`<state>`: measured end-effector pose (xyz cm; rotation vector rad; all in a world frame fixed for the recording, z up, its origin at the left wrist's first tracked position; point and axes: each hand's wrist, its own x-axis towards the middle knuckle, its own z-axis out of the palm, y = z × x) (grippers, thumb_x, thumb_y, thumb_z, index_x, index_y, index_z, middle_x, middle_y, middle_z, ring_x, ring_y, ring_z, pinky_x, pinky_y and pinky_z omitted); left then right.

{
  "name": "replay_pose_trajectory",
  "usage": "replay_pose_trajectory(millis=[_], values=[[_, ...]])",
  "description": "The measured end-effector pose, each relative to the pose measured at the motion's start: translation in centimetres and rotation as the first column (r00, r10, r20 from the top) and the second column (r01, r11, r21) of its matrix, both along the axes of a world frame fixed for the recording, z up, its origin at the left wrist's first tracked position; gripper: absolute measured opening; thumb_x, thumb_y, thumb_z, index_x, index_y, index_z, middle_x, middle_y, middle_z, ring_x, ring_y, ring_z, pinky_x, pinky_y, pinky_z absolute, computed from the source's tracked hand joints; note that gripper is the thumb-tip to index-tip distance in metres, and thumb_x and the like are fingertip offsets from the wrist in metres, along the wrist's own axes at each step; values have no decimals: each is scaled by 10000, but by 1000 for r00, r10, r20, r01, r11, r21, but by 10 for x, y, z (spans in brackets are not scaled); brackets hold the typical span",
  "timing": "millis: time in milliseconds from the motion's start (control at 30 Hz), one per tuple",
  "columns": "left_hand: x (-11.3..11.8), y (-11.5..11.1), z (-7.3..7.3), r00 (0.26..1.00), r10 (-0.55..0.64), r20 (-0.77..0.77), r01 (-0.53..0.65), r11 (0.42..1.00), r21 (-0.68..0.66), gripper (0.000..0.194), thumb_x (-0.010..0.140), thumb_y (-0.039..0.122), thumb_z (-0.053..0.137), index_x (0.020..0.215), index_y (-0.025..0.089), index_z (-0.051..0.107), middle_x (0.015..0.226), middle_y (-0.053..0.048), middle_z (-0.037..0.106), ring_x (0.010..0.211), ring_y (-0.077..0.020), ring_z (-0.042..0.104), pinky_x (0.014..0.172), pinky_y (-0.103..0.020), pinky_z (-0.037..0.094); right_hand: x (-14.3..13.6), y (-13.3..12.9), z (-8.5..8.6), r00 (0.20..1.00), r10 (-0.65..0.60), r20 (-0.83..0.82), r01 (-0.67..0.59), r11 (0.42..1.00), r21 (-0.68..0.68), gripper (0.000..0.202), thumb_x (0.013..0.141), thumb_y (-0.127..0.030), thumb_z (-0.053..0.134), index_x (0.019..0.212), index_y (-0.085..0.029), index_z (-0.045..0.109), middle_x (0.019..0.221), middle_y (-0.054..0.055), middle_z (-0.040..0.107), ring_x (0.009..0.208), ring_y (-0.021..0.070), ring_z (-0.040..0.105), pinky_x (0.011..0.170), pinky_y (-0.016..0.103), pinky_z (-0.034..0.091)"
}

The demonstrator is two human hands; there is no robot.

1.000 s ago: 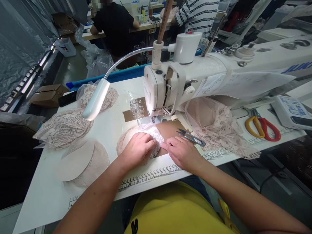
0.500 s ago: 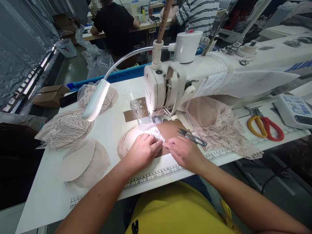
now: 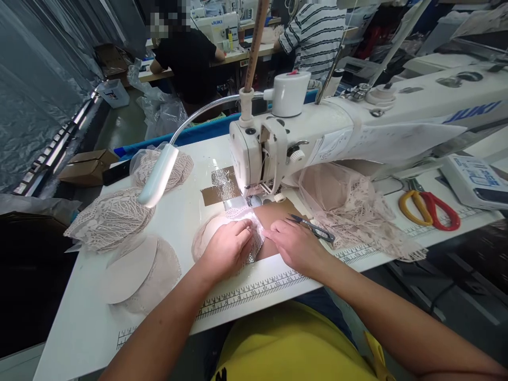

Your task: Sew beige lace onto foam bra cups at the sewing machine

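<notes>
A pale pink bra cup piece with white lace trim (image 3: 237, 213) lies under the needle area of the sewing machine (image 3: 254, 164). My left hand (image 3: 230, 244) is on the cup, its fingers curled together and pressing the lace; the fingertips are partly hidden. My right hand (image 3: 296, 244) has its fingers closed, with the index fingertip at the right edge of the lace. Just behind the right hand are dark thread snips (image 3: 317, 230); whether this hand touches them I cannot tell.
To the left are lace piles (image 3: 109, 219) and stacked beige cups (image 3: 138, 275). A bendable lamp (image 3: 159, 177) hangs over the table. On the right are sheer lace pieces (image 3: 349, 206), scissors (image 3: 428, 209) and a control box (image 3: 476, 177). Two people sit at machines beyond.
My left fingers have shifted back and flattened over the lace, and their tips have parted from the right hand's. The right hand stays near the lace edge. The camera view has tilted slightly.
</notes>
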<state>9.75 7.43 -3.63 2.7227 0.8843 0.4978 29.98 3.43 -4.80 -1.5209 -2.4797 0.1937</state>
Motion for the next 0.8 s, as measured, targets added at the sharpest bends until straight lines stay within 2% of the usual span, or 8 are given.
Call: replay_pose_trajectory(millis=[100,233,433,500,667,800], values=[[1,5,0,994,38,-105,-32,998,53,315,947,226,374,1178,145,571,1244,-117,587,911,-220,586,799,-374,494,1,-1,-3,1000,-5,-13,6,999,33,282,902,-115,406,1001,-175,663,825,58,572,760,171,476,654,278,296],[4,8,0,971,39,-236,-15,995,100,365,946,217,348,1233,131,557,1342,-133,529,842,-215,585,752,-383,503,1,-1,-5,1000,2,-23,0,997,81,265,905,-119,416,959,-178,669,788,50,559,729,168,449,645,283,279],[5,8,-8,950,90,-298,-44,986,159,387,944,217,351,1280,104,506,1283,-142,553,826,-219,580,743,-374,496,1,-1,-5,1000,19,-11,-17,991,130,273,909,-112,397,918,-169,664,754,47,539,691,167,407,632,295,259],[6,9,-11,957,103,-272,-56,983,175,375,947,207,332,1261,108,511,1216,-147,574,815,-218,581,728,-370,492,1,-1,-5,1000,21,-9,-20,991,135,278,904,-103,390,896,-167,661,748,48,534,686,169,403,626,299,255],[10,11,-12,974,111,-200,-81,985,153,317,951,188,307,1064,136,598,1042,-126,601,816,-209,567,730,-348,478,1,-2,-5,1000,10,-24,-7,991,130,275,890,-86,396,889,-169,658,747,50,530,685,170,402,617,301,251],[9,11,-12,972,123,-202,-85,978,189,269,939,178,352,1011,139,608,1070,-123,602,839,-209,556,753,-349,469,0,-2,-6,1000,-1,-21,3,993,122,272,892,-89,399,888,-170,659,743,47,526,685,169,405,616,301,254]])
